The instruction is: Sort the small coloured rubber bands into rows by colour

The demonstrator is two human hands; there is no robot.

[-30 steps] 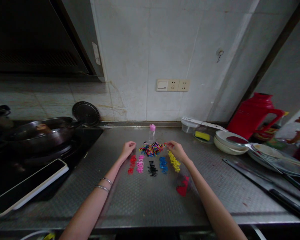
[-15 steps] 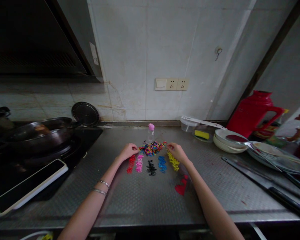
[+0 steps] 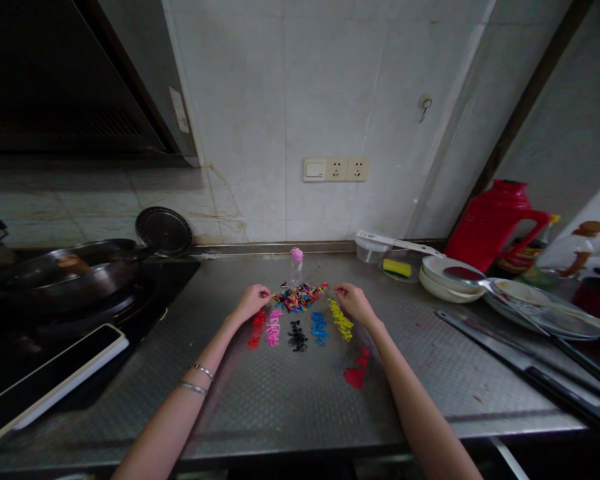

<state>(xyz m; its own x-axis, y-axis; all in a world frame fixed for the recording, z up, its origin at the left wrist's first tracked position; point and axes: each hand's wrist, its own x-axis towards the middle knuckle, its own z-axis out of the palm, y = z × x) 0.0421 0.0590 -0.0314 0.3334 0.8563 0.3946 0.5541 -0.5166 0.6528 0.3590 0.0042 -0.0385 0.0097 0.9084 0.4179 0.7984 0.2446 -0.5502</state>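
A mixed heap of small coloured bands [image 3: 300, 297], which look like rubber bands, lies on the metal counter. My left hand [image 3: 251, 302] is at the heap's left end, thumb and fingers pinched together. My right hand [image 3: 354, 303] is just off its right end, also pinched. Whatever either pinch holds is too small to make out. Sorted by colour in front of the heap are red bands [image 3: 257, 331], pink bands [image 3: 273, 328], black bands [image 3: 297, 336], blue bands [image 3: 319, 329] and yellow bands [image 3: 341, 321]. A small clear bottle [image 3: 297, 267] with a pink top stands behind the heap.
Red cut-out pieces [image 3: 356, 371] lie near my right forearm. To the left are a phone [image 3: 55, 380] and a pan [image 3: 70, 273] on the stove. On the right are a yellow sponge [image 3: 397, 268], bowls [image 3: 450, 287], a knife [image 3: 485, 341] and a red jug [image 3: 500, 223].
The whole view has shifted, so everything appears slightly further left. My right hand sits a little further from the heap's right end; my left hand stays at the left end.
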